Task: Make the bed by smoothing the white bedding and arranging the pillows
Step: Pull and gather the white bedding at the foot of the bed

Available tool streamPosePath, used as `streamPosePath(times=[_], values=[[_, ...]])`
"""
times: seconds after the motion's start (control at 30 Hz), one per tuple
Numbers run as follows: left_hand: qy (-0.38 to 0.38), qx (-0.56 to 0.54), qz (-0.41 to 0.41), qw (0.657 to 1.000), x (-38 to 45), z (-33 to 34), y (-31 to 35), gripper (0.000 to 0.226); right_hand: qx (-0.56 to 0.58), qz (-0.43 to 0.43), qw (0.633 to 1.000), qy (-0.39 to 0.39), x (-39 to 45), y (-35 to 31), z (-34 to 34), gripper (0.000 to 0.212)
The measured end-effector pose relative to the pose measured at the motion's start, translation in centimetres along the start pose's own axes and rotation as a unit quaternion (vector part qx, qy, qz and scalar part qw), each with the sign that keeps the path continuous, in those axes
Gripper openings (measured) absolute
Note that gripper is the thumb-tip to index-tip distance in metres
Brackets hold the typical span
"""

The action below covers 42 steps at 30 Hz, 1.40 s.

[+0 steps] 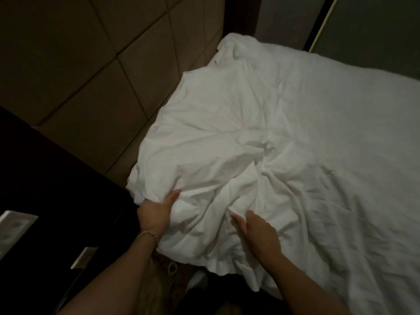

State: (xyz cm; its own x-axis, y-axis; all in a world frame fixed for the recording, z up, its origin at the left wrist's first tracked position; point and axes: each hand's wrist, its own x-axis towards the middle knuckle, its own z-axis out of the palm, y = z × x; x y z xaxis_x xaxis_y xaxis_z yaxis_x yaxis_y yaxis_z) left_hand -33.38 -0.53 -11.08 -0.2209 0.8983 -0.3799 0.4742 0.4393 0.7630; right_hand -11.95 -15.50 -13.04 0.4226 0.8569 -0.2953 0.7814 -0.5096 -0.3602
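Note:
The white bedding [284, 137] covers the bed, rumpled and bunched at the near corner. My left hand [156, 213] grips the near left edge of the bedding, thumb on top and fingers tucked under the fabric. My right hand [254, 233] pinches a raised fold of the same bedding a little to the right. A white lump that may be a pillow [236, 47] lies at the far corner by the headboard; it is hard to tell it from the cover.
A padded beige headboard [91, 76] with square panels runs along the left of the bed. A dark nightstand [45, 189] stands at the near left, close to my left arm. A dark wall [375, 30] lies beyond the bed.

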Motion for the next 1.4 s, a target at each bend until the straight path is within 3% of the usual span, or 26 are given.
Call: streamPosePath(times=[0.07,0.2,0.27,0.33,0.47,0.63,0.77,0.97,1.07,1.4], values=[[0.010,0.007,0.023,1.000,-0.9,-2.7,1.4,0.086,-0.029,-0.032,0.999,0.002,-2.4,-0.4,-1.6,0.111],[0.036,0.046,0.087,0.994,-4.2,-8.0,4.8,0.107,-0.046,-0.077,0.996,0.009,-8.2,-1.9,-6.3,0.073],[0.046,0.050,0.142,0.988,-6.0,-10.5,6.3,0.110,-0.070,-0.105,0.992,0.016,-11.2,-2.3,-8.9,0.067],[0.040,0.041,0.194,0.979,-7.9,-12.7,8.1,0.100,-0.086,-0.129,0.987,0.037,-14.1,-2.1,-11.3,0.061],[0.031,0.022,0.235,0.971,-10.6,-15.5,11.9,0.071,-0.130,-0.176,0.970,0.105,-18.0,-1.8,-15.8,0.076],[0.033,0.000,0.214,0.976,-12.0,-15.5,15.5,0.087,-0.126,-0.163,0.964,0.171,-18.6,-1.3,-21.1,0.077],[0.039,-0.020,0.212,0.976,-10.8,-13.6,19.0,0.073,-0.111,-0.126,0.959,0.228,-15.6,-0.6,-25.4,0.083],[0.037,-0.063,0.209,0.975,-4.0,-8.9,26.3,0.064,-0.087,-0.063,0.950,0.294,-6.2,1.0,-32.9,0.072],[0.021,-0.075,0.211,0.974,-0.5,-5.5,30.8,0.053,-0.078,-0.018,0.954,0.290,-1.3,1.6,-36.0,0.062],[-0.054,-0.052,0.190,0.979,9.7,7.3,40.9,0.065,-0.108,0.059,0.959,0.254,14.0,6.1,-41.9,0.060]])
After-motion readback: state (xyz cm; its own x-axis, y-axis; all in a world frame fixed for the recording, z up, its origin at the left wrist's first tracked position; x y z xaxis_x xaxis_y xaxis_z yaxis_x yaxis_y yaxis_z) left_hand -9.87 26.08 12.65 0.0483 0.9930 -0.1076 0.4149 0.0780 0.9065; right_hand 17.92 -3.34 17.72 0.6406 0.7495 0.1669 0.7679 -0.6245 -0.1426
